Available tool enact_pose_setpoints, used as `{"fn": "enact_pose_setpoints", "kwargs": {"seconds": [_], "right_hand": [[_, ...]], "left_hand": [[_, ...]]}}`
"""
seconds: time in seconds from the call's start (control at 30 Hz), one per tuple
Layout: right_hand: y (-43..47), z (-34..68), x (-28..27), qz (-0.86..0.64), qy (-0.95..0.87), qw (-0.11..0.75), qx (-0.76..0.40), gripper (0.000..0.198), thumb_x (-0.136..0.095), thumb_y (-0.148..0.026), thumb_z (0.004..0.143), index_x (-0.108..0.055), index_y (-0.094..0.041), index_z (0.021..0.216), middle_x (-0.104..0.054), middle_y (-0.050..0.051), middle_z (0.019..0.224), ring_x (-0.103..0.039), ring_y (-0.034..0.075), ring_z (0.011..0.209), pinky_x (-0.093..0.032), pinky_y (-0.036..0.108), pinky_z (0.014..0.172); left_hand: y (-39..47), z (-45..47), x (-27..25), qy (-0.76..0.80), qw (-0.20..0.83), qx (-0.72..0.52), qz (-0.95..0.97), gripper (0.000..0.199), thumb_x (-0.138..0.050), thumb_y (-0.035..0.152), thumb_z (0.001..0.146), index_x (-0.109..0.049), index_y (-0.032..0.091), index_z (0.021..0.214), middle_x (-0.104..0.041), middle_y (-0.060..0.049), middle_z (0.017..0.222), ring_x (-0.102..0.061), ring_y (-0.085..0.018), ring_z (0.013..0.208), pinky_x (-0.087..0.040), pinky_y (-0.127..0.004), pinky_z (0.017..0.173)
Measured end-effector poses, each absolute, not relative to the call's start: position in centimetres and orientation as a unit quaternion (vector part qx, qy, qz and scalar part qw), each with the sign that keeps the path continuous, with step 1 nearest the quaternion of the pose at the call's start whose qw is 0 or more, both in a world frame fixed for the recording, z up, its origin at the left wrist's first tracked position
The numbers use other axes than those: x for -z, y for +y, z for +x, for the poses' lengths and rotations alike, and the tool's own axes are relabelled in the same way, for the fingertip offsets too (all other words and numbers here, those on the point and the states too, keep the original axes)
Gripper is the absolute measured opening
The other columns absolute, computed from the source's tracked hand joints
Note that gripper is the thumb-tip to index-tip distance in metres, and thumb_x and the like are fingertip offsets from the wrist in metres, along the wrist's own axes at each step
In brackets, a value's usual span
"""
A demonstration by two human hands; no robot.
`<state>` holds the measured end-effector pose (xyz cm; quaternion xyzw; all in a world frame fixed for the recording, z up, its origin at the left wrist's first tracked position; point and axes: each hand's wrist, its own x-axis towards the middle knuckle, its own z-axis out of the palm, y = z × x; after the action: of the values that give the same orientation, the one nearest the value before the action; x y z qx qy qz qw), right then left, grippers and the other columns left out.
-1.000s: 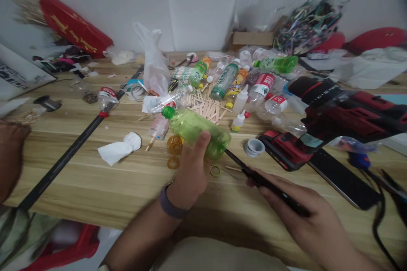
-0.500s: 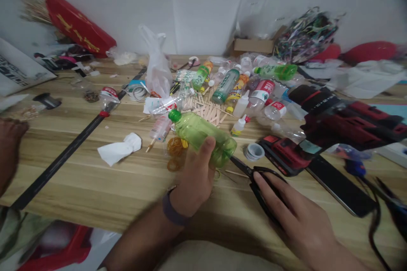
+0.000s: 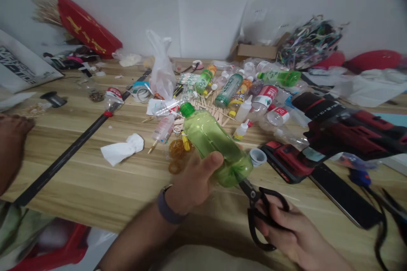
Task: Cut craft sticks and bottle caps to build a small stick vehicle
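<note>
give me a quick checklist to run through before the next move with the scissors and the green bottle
1. Green bottle held: ok, the left hand grips it toward its base.
2. Scissors in hand: ok, the right hand holds them by the handles.
3. Blades through the plastic: cannot tell, they meet the base end but their tips are unclear.
4. Left fingers clear of the blades: cannot tell, the thumb is clear but the others are hidden.
5. Green cap on: ok, it sits on the neck.
6. Other person's hand away from the blades: ok, it is at the far left.
</note>
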<state>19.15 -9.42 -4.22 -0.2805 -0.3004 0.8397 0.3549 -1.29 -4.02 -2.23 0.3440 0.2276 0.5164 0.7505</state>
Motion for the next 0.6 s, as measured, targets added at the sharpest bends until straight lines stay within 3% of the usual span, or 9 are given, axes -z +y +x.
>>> {"fn": "enact_pose_setpoints", "kwargs": {"seconds": [0.13,0.27,0.43,0.53,0.6], "right_hand": [[-11.1,18.0,6.7,-0.253,-0.257,0.36,-0.86,0.053,-0.083,-0.06,0.073,-0.051,-0.018,0.072,-0.05,-0.005,0.051,-0.013,-0.001,0.031,-0.017,0.012,0.033],[-12.7,16.7,8.3,-0.265,-0.236,0.374,-0.857,0.048,-0.079,-0.064,0.075,-0.059,-0.02,0.075,-0.041,-0.008,0.046,-0.012,0.002,0.032,-0.018,0.014,0.032],[-12.7,15.7,8.2,-0.278,-0.251,0.408,-0.833,0.049,-0.086,-0.062,0.067,-0.067,-0.018,0.073,-0.05,-0.003,0.051,-0.026,0.002,0.035,-0.026,0.015,0.036],[-12.7,15.9,7.6,-0.279,-0.262,0.426,-0.82,0.046,-0.083,-0.06,0.074,-0.071,-0.016,0.078,-0.062,0.001,0.062,-0.023,-0.002,0.036,-0.024,0.012,0.037],[-12.8,16.2,7.2,-0.317,-0.3,0.463,-0.772,0.037,-0.082,-0.052,0.08,-0.076,-0.017,0.091,-0.068,0.006,0.074,-0.029,-0.001,0.041,-0.03,0.012,0.042]], "left_hand": [[-3.9,-1.5,0.4,0.177,0.746,-0.476,0.431,0.056,-0.07,0.067,0.078,-0.074,0.019,0.107,-0.073,-0.012,0.111,-0.064,-0.036,0.113,-0.053,-0.041,0.092],[-2.8,-1.8,-0.6,0.132,0.773,-0.429,0.449,0.064,-0.079,0.069,0.065,-0.074,0.016,0.1,-0.074,-0.012,0.101,-0.069,-0.034,0.101,-0.054,-0.039,0.082],[-1.3,-1.4,0.0,0.044,0.826,-0.386,0.409,0.071,-0.086,0.065,0.056,-0.071,0.019,0.107,-0.074,-0.01,0.102,-0.07,-0.032,0.096,-0.055,-0.038,0.079],[-1.0,-1.3,0.3,0.086,0.809,-0.437,0.383,0.082,-0.091,0.06,0.048,-0.068,0.02,0.116,-0.072,-0.012,0.111,-0.066,-0.035,0.109,-0.054,-0.041,0.089],[-1.1,-1.4,0.4,0.116,0.807,-0.458,0.355,0.085,-0.093,0.057,0.046,-0.066,0.02,0.118,-0.073,-0.011,0.106,-0.065,-0.037,0.111,-0.054,-0.045,0.092]]}}
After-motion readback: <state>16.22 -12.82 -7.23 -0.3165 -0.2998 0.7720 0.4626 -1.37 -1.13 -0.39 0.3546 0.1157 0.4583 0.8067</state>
